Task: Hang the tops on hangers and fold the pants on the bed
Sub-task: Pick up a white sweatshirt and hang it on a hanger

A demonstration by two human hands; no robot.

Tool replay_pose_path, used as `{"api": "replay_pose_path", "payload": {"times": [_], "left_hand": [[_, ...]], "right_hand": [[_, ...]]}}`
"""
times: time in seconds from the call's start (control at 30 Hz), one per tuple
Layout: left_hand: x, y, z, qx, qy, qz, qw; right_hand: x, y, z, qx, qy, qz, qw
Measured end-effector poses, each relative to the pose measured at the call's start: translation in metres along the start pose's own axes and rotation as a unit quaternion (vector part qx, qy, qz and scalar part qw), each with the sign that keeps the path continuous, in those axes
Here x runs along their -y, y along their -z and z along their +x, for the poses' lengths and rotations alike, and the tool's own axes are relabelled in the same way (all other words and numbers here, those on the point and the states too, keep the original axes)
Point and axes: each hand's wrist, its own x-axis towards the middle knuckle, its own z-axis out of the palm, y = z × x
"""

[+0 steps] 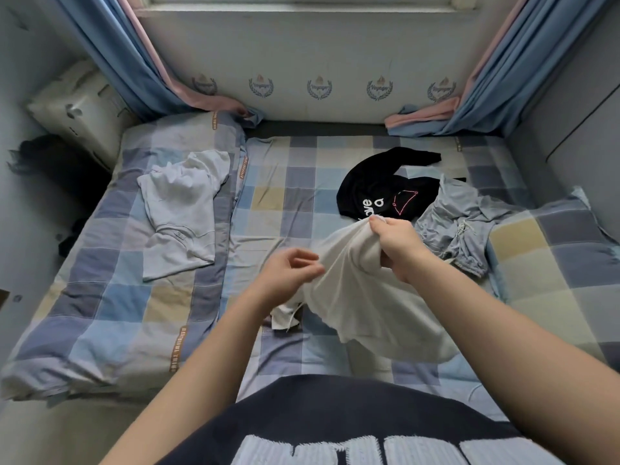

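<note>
A cream-white garment point(362, 297) hangs bunched above the checked bed point(295, 196). My right hand point(399, 243) grips its upper edge in a fist. My left hand point(288, 270) pinches the cloth lower down on its left side. A black top with white and pink print point(379, 186) lies crumpled at the back right of the bed. Beside it on the right is a pale blue-grey garment with a drawstring point(459, 226). A pale lilac T-shirt point(181, 213) lies on the folded quilt at the left. No hanger is in view.
A folded checked quilt point(110, 313) covers the bed's left side, and a checked pillow point(553, 263) sits at the right. Blue and pink curtains point(134, 62) hang at both back corners. A white pillow point(80, 109) leans at the far left.
</note>
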Motion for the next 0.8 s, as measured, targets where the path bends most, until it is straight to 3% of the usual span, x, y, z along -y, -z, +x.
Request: {"api": "replay_pose_path", "payload": {"times": [0.1,0.2,0.33,0.47,0.6,0.67,0.8], "left_hand": [[0.007,-0.019,-0.003,0.069,0.020,0.049,0.996],[0.008,-0.040,-0.003,0.079,0.026,0.080,0.993],[0.001,-0.063,0.003,0.053,0.002,0.094,0.994],[0.013,-0.061,0.016,-0.034,0.007,0.160,0.987],[0.026,-0.045,0.017,-0.090,-0.083,0.172,0.977],[0.022,-0.036,0.017,-0.117,-0.086,0.131,0.981],[0.001,-0.014,0.020,-0.200,-0.053,0.018,0.978]], "right_hand": [[0.020,-0.003,-0.014,-0.001,-0.037,0.091,0.995],[0.039,-0.004,-0.026,0.008,-0.039,0.180,0.983],[0.066,-0.003,-0.045,0.030,-0.032,0.258,0.965],[0.089,0.007,-0.053,0.042,-0.013,0.317,0.947],[0.092,0.018,-0.050,0.033,-0.002,0.327,0.944],[0.085,0.025,-0.045,0.057,0.003,0.306,0.950],[0.044,0.026,-0.041,0.081,0.003,0.072,0.994]]}}
